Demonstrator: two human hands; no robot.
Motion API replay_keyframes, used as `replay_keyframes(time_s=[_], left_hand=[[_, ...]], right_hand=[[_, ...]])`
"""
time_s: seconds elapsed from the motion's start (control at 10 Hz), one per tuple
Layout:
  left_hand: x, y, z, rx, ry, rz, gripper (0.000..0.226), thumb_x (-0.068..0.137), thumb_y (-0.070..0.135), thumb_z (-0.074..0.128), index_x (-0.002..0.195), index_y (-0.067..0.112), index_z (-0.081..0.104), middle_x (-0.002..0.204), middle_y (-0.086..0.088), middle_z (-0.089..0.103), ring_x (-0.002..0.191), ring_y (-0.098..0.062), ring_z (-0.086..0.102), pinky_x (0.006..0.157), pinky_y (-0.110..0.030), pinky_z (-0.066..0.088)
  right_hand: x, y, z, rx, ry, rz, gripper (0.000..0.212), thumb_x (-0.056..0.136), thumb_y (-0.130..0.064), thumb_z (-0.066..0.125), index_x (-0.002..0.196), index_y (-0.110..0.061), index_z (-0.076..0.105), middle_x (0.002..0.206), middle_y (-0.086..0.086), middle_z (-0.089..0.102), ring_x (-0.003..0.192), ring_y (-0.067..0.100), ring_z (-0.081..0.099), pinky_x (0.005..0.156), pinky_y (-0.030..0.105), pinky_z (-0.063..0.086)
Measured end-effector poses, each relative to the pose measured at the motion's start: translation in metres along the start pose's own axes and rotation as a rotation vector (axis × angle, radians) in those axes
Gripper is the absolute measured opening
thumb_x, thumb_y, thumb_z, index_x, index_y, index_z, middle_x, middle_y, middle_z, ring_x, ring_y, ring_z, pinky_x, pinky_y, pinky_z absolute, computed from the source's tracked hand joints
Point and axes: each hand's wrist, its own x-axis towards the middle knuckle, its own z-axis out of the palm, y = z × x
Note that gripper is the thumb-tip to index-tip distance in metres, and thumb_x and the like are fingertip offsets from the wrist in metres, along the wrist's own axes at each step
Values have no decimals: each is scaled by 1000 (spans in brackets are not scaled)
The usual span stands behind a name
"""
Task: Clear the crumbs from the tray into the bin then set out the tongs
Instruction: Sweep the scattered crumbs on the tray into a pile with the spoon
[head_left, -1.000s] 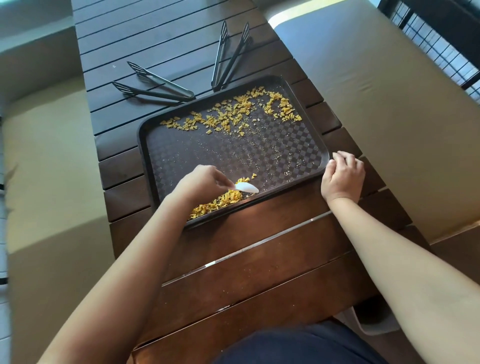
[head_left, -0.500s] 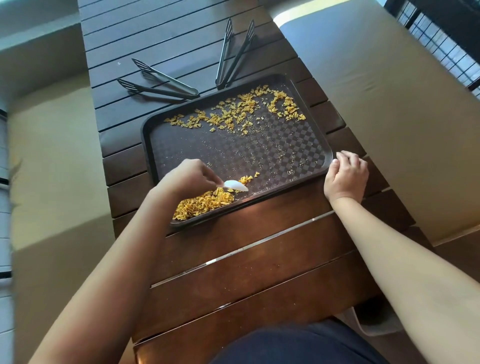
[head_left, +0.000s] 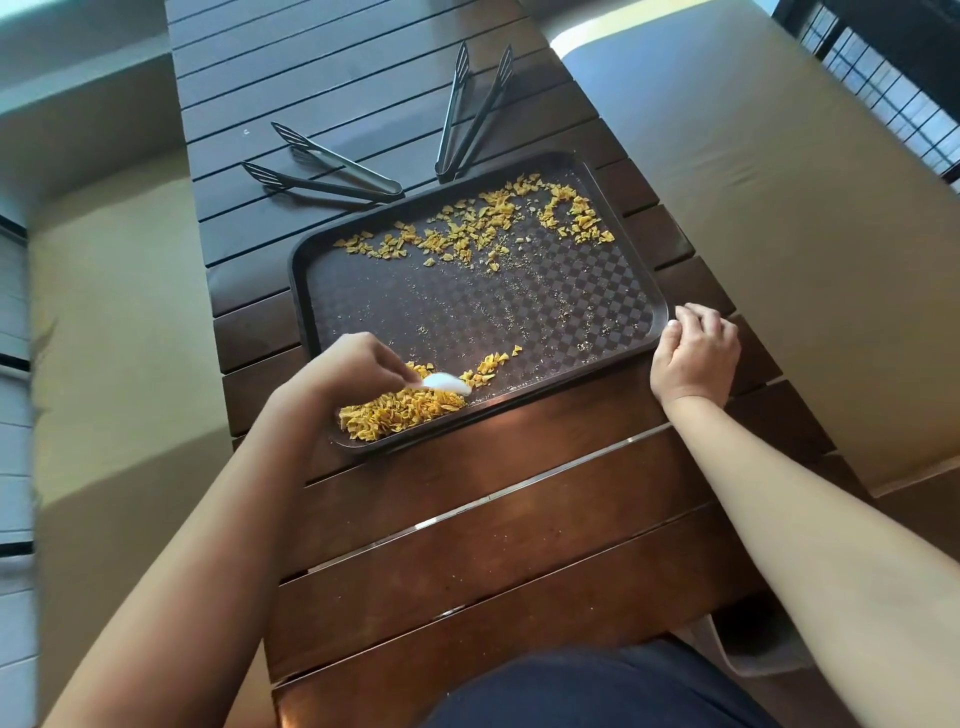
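Yellow crumbs (head_left: 400, 413) heap under the left hand (head_left: 348, 371) gripping a white scraper (head_left: 447, 383); more crumbs lie beyond. The right hand (head_left: 693, 353), fingers curled, perhaps holds the dark plastic tray (head_left: 655, 332); black tongs (head_left: 332, 171) wait untouched.

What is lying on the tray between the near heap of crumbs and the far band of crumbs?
In the head view, only fine specks lie on the tray between the near heap and the far band; no big pieces.

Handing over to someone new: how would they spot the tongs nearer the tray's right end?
Look past the far edge of the tray on the table. Two tongs lie there; these are the right pair, pointing away, while the left tongs lie almost sideways.
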Motion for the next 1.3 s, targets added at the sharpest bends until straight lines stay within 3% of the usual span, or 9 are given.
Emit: replay_keyframes(time_s=[0.1, 0.2, 0.4, 0.6, 0.8, 1.2, 1.3], left_hand=[[13, 16, 9, -205, 154, 47, 19, 87, 22, 64, 104, 22, 72, 92, 7, 67, 70, -9, 56, 57, -16, 46], [21, 30, 17, -246, 198, 82, 22, 89, 20, 61, 109, 18, 70, 97, 4, 66, 65, -7, 53, 53, -13, 45], [24, 35, 21, -54, 39, 172, 23, 88, 23, 62, 110, 19, 71, 90, 4, 61, 72, -1, 49, 73, -19, 39], [15, 10, 2, 110, -135, 131, 19, 86, 26, 66, 104, 26, 73, 103, 5, 68, 87, -7, 58, 81, -23, 43], [21, 13, 7, -143, 78, 112, 19, 89, 21, 62, 105, 24, 72, 96, 2, 67, 72, -13, 55, 64, -28, 50], [6, -11, 4, 96, -57, 123, 18, 82, 33, 69, 98, 26, 75, 93, 8, 65, 84, -7, 57, 77, -22, 43], [5, -11, 2, 22, 25, 185, 17, 84, 30, 68, 100, 27, 74, 89, 9, 60, 83, -7, 55, 76, -24, 44]], right_hand=[[1, 0, -1, 3, -2, 1, 47, 87, -28, 32, 105, -1, 67, 113, 16, 63, 97, 41, 54, 88, 42, 41], [1, 0, -1, 2, -10, 3, 48, 88, -28, 32, 105, -1, 67, 113, 16, 63, 98, 40, 54, 88, 42, 41], [0, 0, -1, 3, -11, 5, 49, 88, -30, 30, 106, -1, 67, 114, 15, 63, 99, 40, 54, 89, 42, 40], [0, 1, 0, 2, -5, 5, 47, 87, -28, 32, 105, -2, 67, 113, 16, 63, 97, 41, 54, 87, 42, 41], [1, 2, 1, -5, -1, 1, 46, 88, -28, 33, 104, -2, 67, 112, 16, 63, 96, 41, 54, 87, 42, 42], [0, 2, 2, -6, 4, -2, 46, 88, -27, 32, 104, -2, 67, 112, 16, 63, 96, 41, 54, 87, 42, 41], [0, 2, 1, -6, -3, -3, 46, 88, -27, 33, 105, -2, 67, 112, 16, 63, 96, 42, 54, 87, 43, 41]])
